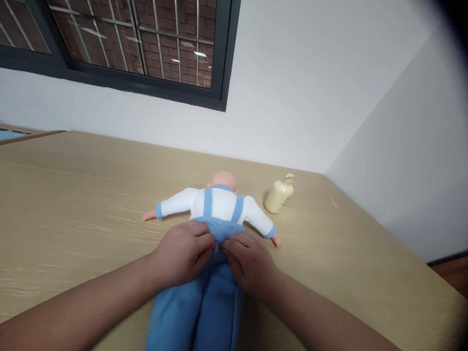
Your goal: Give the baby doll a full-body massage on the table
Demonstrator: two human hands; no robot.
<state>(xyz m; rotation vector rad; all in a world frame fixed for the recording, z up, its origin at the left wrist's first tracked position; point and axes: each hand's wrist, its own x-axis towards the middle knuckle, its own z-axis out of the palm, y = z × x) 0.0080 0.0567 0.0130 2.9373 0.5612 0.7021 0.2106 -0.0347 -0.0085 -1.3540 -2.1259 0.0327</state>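
Tabletop (91, 209), both hands (188, 251) (250, 261) on doll (222, 204)

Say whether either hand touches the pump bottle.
No: left hand and right hand grip the doll's blue trousers, the pump bottle standing apart.

Cream pump bottle (277, 197) standing on pale wood tabletop (91, 195) (dark lettering (283, 201) on its side), thin pale strand (333, 202) farther right; white wall (292, 97) behind; dark-framed window (135, 41) upper left, metal bars (158, 31) and brickwork (167, 54) beyond
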